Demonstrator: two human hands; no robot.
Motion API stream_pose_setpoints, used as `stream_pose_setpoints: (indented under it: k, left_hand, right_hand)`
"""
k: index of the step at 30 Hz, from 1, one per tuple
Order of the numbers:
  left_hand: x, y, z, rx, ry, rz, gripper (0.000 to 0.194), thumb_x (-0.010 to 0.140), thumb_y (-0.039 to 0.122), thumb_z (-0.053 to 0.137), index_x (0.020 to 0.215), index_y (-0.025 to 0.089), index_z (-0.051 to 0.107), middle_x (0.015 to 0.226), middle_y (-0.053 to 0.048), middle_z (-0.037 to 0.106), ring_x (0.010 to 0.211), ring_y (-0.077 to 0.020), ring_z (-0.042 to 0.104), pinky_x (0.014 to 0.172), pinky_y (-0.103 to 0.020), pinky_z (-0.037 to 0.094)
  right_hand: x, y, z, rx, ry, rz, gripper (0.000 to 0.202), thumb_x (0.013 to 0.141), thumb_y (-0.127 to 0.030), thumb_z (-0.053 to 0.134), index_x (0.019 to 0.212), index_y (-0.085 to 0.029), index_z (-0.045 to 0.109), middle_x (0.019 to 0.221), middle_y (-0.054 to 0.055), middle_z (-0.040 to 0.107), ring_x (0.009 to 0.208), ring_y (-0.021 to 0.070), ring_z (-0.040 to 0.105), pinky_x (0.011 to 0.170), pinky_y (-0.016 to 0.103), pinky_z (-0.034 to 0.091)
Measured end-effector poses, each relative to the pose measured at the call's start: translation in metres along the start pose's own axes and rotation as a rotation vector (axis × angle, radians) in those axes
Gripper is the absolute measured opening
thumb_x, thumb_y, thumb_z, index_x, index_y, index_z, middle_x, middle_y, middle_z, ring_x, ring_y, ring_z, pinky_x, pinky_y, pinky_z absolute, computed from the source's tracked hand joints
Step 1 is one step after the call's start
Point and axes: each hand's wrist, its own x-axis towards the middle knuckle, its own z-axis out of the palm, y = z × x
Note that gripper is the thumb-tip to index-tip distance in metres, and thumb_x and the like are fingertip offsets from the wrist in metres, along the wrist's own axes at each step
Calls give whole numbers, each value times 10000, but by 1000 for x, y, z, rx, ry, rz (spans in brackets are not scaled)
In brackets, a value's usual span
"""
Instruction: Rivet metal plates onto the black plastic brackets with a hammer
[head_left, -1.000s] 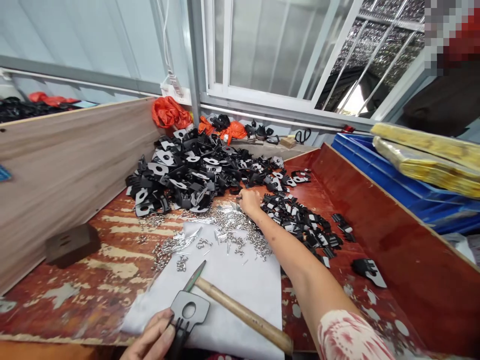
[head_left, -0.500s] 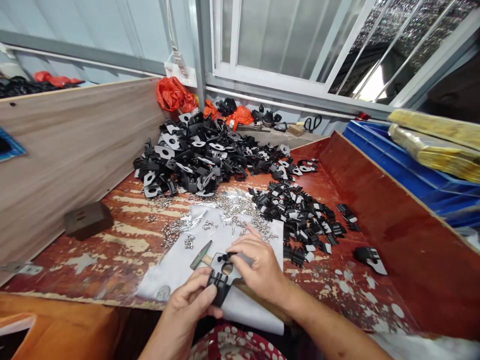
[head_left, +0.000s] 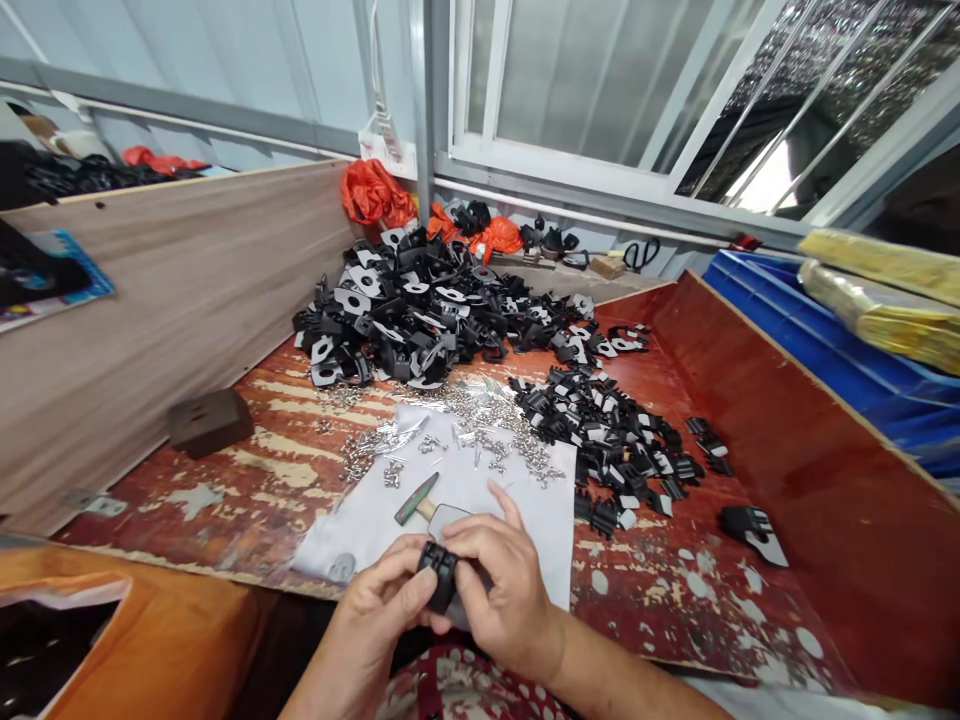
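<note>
Near the table's front edge, my left hand point(head_left: 391, 590) grips a black plastic hinge piece point(head_left: 439, 572) with slotted knuckles, thumb on its face. My right hand point(head_left: 504, 572) closes on the same piece from the right, thumb and fingers pinched at its edge, index or another finger raised. What else lies between the right fingers is hidden. A grey-faced part point(head_left: 450, 518) shows just behind the right fingers, mostly covered. Beyond it a small hammer point(head_left: 417, 498) with a green-grey head lies on a white sheet point(head_left: 360, 540).
Loose metal screws and pins point(head_left: 480, 420) spread over the sheet's far side. Behind them rises a heap of black and grey plastic parts point(head_left: 420, 310); smaller black pieces point(head_left: 615, 430) lie right. A brown block point(head_left: 210, 422) sits left. Wooden boards point(head_left: 795, 420) wall the table.
My right hand has come down and left against the slotted black piece, bringing the two hands together. The grey plate with its hole is now largely covered. The camera view has shifted slightly left.
</note>
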Motion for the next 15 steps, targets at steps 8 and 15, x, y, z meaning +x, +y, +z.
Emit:
stream_pose_setpoints:
  k: [8,15]
  left_hand:
    - [0,1,-17,165,106,125,346,681,508,856,696,166,802,1371,-134,603,565,-109,564,525,-274,523]
    - [-6,4,-28,104,173,33,382,621,531,891,726,180,784,736,-11,674,538,-130,532,559,-243,451]
  right_hand:
    - [21,10,-7,258,-390,253,209,913,-117,531,1050,-193,669,935,6,756,840,143,719,949,310,506]
    - [100,92,-14,-645,-316,92,100,878,-97,653,827,-148,722,948,118,709,997,272,589,907,430,427]
